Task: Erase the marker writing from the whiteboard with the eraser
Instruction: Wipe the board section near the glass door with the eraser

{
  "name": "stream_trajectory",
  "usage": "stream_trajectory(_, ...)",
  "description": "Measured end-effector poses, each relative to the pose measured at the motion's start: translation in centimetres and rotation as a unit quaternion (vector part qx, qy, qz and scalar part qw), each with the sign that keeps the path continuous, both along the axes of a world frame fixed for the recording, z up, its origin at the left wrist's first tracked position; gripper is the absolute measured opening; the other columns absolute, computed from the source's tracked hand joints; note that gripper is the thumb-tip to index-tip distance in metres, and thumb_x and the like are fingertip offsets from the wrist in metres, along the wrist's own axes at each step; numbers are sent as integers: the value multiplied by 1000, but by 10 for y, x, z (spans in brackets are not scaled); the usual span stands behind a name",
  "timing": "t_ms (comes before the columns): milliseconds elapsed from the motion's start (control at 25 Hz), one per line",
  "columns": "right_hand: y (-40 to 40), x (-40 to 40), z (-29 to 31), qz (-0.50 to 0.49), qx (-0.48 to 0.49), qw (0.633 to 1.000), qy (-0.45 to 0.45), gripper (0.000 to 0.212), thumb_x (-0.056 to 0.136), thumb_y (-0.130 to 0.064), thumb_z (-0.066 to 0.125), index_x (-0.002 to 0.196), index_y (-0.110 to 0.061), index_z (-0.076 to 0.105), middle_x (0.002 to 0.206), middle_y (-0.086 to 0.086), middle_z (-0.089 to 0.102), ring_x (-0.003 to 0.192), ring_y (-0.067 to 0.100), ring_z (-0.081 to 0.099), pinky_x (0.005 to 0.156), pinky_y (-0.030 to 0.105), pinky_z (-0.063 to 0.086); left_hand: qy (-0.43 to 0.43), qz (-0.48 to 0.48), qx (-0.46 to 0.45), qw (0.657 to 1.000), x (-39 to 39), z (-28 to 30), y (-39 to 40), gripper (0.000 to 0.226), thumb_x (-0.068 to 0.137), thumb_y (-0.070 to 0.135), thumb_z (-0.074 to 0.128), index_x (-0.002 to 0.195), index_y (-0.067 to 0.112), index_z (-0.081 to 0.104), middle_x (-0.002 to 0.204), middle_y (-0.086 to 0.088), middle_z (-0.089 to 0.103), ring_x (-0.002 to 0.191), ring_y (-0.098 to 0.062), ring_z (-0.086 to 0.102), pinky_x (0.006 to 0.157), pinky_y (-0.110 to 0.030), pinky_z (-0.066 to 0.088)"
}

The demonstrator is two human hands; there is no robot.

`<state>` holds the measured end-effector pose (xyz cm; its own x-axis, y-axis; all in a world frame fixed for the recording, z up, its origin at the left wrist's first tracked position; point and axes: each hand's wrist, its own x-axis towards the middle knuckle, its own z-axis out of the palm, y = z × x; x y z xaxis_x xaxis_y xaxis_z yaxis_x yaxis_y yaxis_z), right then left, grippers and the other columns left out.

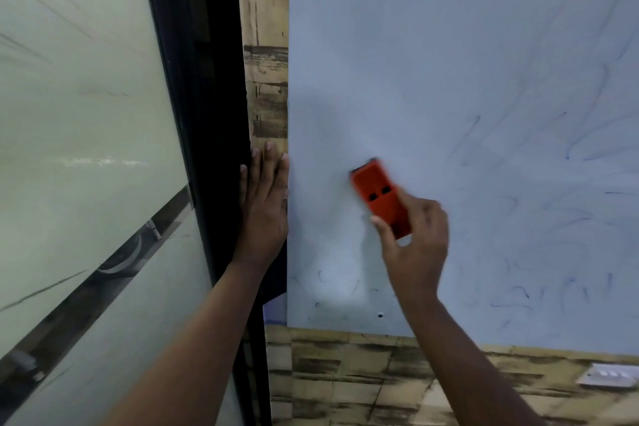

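A pale whiteboard fills the wall on the right. Faint blue marker strokes smear its right half, and a few small dark marks sit near its lower left. My right hand grips an orange eraser by its lower end and holds it against the board's left part; the hand is blurred. My left hand lies flat with straight fingers on the wall strip beside the board's left edge.
A black door frame and frosted glass panel stand to the left. Brick-patterned wall runs below the board, with a white switch plate at lower right. A small screw sits near the board's bottom edge.
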<state>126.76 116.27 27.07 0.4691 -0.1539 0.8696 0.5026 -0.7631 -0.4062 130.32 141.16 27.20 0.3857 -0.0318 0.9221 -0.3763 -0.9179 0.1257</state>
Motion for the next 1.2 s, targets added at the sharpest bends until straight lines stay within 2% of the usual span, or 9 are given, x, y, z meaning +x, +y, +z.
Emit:
stream_trajectory(160, 30, 2, -68, 26, -253, 967, 8, 62, 82, -33, 85, 139, -21, 63, 119, 7, 65, 103, 27, 59, 84, 43, 46, 8, 17, 19, 1000, -1, -8, 1, 56, 114, 13, 31, 167, 7, 16, 174, -12, 12, 162, -36, 10, 134, -48, 0)
stream_trajectory(360, 34, -4, -121, 49, -344, 937, 44, 63, 78, -27, 91, 135, -24, 64, 122, 5, 65, 111, 26, 57, 88, 41, 47, 28, 32, 35, 998, -3, -13, 3, 54, 117, 18, 21, 169, 11, 9, 175, -16, 11, 163, -35, 5, 133, -52, 5)
stream_trajectory(480, 23, -6, -107, 35, -275, 959, 66, 66, 74, -33, 92, 132, -25, 62, 120, 3, 64, 109, 24, 57, 85, 41, 48, 25, 51, 55, 997, -6, -29, 5, 75, 108, 2, 46, 169, 11, 4, 176, -14, 4, 164, -34, -4, 133, -53, 4)
stream_trajectory(600, -5, -11, -86, 2, -88, 992, 93, 59, 80, -35, 88, 130, -19, 61, 115, 4, 63, 102, 24, 58, 79, 41, 52, 44, 63, 61, 995, -14, -51, 5, 94, 98, -5, 64, 169, 10, 4, 176, -12, 2, 164, -33, -8, 134, -50, 1)
stream_trajectory(680, -22, -17, -83, -15, 11, 994, 105, 55, 83, -36, 85, 128, -13, 64, 112, 3, 61, 99, 20, 57, 76, 40, 55, 67, 69, 68, 993, -19, -65, 5, 103, 96, -5, 69, 169, 12, 0, 177, -9, -4, 164, -33, -9, 134, -49, 0)
stream_trajectory(840, -25, -16, -79, -1, 26, 996, 87, 54, 82, -32, 87, 127, -10, 66, 110, 4, 61, 99, 20, 57, 80, 38, 54, 77, 72, 71, 992, -21, -72, 5, 105, 96, -6, 70, 170, 14, -1, 178, -7, -13, 164, -33, -7, 134, -49, 1)
stream_trajectory(960, 6, -12, -84, 29, -74, 993, 86, 57, 78, -27, 89, 130, -13, 69, 115, 7, 64, 102, 25, 59, 85, 40, 49, 79, 80, 70, 991, -21, -73, 4, 105, 95, -6, 71, 170, 14, -1, 177, -7, -14, 164, -33, -7, 134, -49, 0)
stream_trajectory(1080, 43, -10, -117, 45, -238, 967, 80, 63, 75, -31, 90, 132, -17, 67, 115, 9, 65, 103, 28, 60, 81, 42, 48, 88, 75, 69, 991, -23, -77, 4, 104, 96, -5, 69, 170, 14, -1, 177, -8, -13, 164, -34, -7, 134, -49, 0)
stream_trajectory(1200, 53, -7, -164, 69, -331, 938, 73, 57, 79, -22, 87, 131, -19, 64, 108, 10, 63, 97, 30, 59, 78, 41, 47, 88, 67, 71, 991, -22, -78, 5, 104, 96, -6, 69, 170, 14, -2, 177, -8, -13, 164, -34, -8, 134, -49, -1)
